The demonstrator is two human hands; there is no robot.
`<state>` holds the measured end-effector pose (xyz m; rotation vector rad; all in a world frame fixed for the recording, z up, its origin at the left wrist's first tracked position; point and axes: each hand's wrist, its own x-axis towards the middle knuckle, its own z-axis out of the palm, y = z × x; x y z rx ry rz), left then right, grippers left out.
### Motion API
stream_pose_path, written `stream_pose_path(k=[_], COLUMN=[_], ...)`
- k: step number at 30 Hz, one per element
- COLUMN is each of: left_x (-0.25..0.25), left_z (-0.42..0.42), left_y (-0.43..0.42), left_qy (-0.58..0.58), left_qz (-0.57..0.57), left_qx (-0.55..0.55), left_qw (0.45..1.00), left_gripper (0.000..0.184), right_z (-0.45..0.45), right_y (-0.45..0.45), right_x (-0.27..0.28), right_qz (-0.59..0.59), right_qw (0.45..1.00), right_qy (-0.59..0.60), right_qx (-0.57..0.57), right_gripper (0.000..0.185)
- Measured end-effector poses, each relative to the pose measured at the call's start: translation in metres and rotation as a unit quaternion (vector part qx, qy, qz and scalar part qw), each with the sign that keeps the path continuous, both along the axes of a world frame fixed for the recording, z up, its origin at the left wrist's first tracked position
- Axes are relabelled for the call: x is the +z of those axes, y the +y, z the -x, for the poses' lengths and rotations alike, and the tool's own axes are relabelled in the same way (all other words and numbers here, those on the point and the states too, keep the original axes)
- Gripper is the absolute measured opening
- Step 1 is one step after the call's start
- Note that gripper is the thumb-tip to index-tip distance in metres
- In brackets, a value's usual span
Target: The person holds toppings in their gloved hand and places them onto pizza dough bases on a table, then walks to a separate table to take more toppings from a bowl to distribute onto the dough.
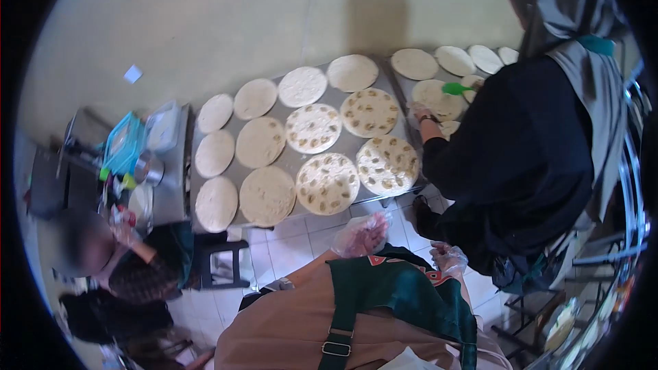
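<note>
My left hand (363, 234), in a clear plastic glove, is raised palm up in front of the table's near edge. Its fingers are apart, and I see nothing in it. Nearest to it are two flat round dough bases, one (327, 183) and another (388, 166), both dotted with brownish pieces. My right hand (449, 259), also gloved, hangs lower by the green apron (401, 291). Its fingers are curled in, and whatever they may hold is hidden. Other bases in the rows are plain, such as the near one (267, 196).
At right, a co-worker in black (528, 137) leans over more dough rounds, a gloved hand (423, 111) near a green utensil (456, 88). Another person (147, 260) is at left, beside a turquoise basket (125, 142) and a metal pot (149, 168). A dark stool (223, 260) stands below the table.
</note>
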<state>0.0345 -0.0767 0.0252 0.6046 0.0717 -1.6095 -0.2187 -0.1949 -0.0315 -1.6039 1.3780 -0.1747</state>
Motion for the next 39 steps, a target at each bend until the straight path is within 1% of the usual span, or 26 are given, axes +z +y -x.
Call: stream_pose_path(k=[1,3,4,6,8,10,11,12,14,15,16,17,18,20,21,24,25,26,28,29,30,32,34,36,38,39], left_x=[-0.007,-0.031,-0.039,-0.044,-0.035,-0.035,-0.036,-0.037,-0.036,-0.031,-0.028,-0.023,-0.004,0.004,0.003,-0.008,-0.009,-0.007,-0.002,-0.004,-0.009,-0.018,-0.019,-0.024,-0.028,-0.032], left_z=[-0.007,-0.02,-0.024,-0.034,-0.028,-0.01,-0.002,0.006,0.019,0.027,0.033,0.042,0.077,0.115,0.139,0.213,0.24,0.266,0.321,0.345,0.37,0.415,0.456,0.488,0.52,0.533], left_y=[-0.004,-0.011,-0.013,-0.017,-0.049,-0.058,-0.06,-0.06,-0.057,-0.057,-0.054,-0.05,-0.053,-0.049,-0.05,-0.039,-0.033,-0.025,-0.005,0.002,0.012,0.029,0.045,0.057,0.064,0.065], left_qy=[0.023,0.041,0.057,0.049,0.059,0.075,0.083,0.089,0.096,0.098,0.1,0.102,0.105,0.107,0.123,0.158,0.165,0.172,0.191,0.199,0.207,0.213,0.21,0.211,0.203,0.201], left_qz=[0.064,0.078,0.085,0.066,0.08,0.083,0.081,0.08,0.075,0.069,0.062,0.056,0.05,0.045,0.058,0.05,0.051,0.052,0.022,0.012,0.004,0.001,-0.046,-0.059,-0.102,-0.105], left_qx=[-0.045,-0.101,-0.133,-0.171,-0.283,-0.357,-0.385,-0.407,-0.434,-0.434,-0.433,-0.43,-0.427,-0.443,-0.487,-0.57,-0.58,-0.587,-0.602,-0.62,-0.636,-0.653,-0.687,-0.699,-0.729,-0.731], left_qw=[0.997,0.991,0.986,0.982,0.954,0.928,0.916,0.905,0.893,0.893,0.894,0.895,0.897,0.889,0.863,0.804,0.796,0.79,0.775,0.759,0.744,0.727,0.694,0.681,0.646,0.644], left_gripper=[0.025,0.022,0.02,0.021,0.022,0.023,0.023,0.024,0.025,0.025,0.026,0.026,0.027,0.027,0.028,0.029,0.029,0.029,0.03,0.031,0.032,0.033,0.032,0.032,0.033,0.033], right_z=[0.001,0.007,0.008,0.013,0.017,0.017,0.028,0.035,0.062,0.077,0.09,0.108,0.12,0.139,0.151,0.192,0.208,0.221,0.245,0.254,0.262,0.285,0.309,0.327,0.352,0.364], right_y=[0.007,0.019,0.034,0.051,0.075,0.094,0.106,0.119,0.15,0.166,0.187,0.21,0.231,0.272,0.291,0.359,0.379,0.396,0.423,0.442,0.462,0.493,0.51,0.521,0.52,0.516], right_x=[-0.001,-0.021,-0.01,-0.026,-0.019,0.01,-0.018,-0.024,-0.071,-0.075,-0.084,-0.093,-0.087,-0.075,-0.073,-0.104,-0.11,-0.103,-0.067,-0.063,-0.06,-0.053,-0.046,-0.032,-0.019,-0.016], right_qz=[-0.002,-0.02,0.021,0.009,0.049,-0.014,0.007,-0.01,0.002,0.019,0.003,-0.007,-0.021,-0.058,-0.095,-0.112,-0.125,-0.134,-0.19,-0.177,-0.184,-0.118,-0.133,-0.141,-0.129,-0.114], right_qw=[0.999,0.992,0.994,0.992,0.989,0.992,0.993,0.988,0.978,0.966,0.958,0.95,0.937,0.92,0.905,0.891,0.889,0.882,0.832,0.798,0.792,0.727,0.721,0.655,0.651,0.649], right_qy=[0.039,0.128,0.11,0.123,0.136,0.115,0.106,0.104,0.094,0.156,0.139,0.209,0.278,0.293,0.307,0.231,0.262,0.257,0.249,0.2,0.197,0.242,0.229,0.135,0.143,0.151], right_qx=[0.005,-0.002,-0.007,-0.02,0.009,-0.043,-0.055,-0.115,-0.185,-0.203,-0.251,-0.23,-0.209,-0.252,-0.277,-0.374,-0.354,-0.371,-0.458,-0.541,-0.547,-0.632,-0.64,-0.73,-0.734,-0.737], right_gripper=[0.019,0.021,0.025,0.027,0.03,0.03,0.031,0.03,0.03,0.03,0.031,0.03,0.028,0.027,0.026,0.036,0.036,0.036,0.036,0.037,0.037,0.038,0.04,0.044,0.046,0.048])
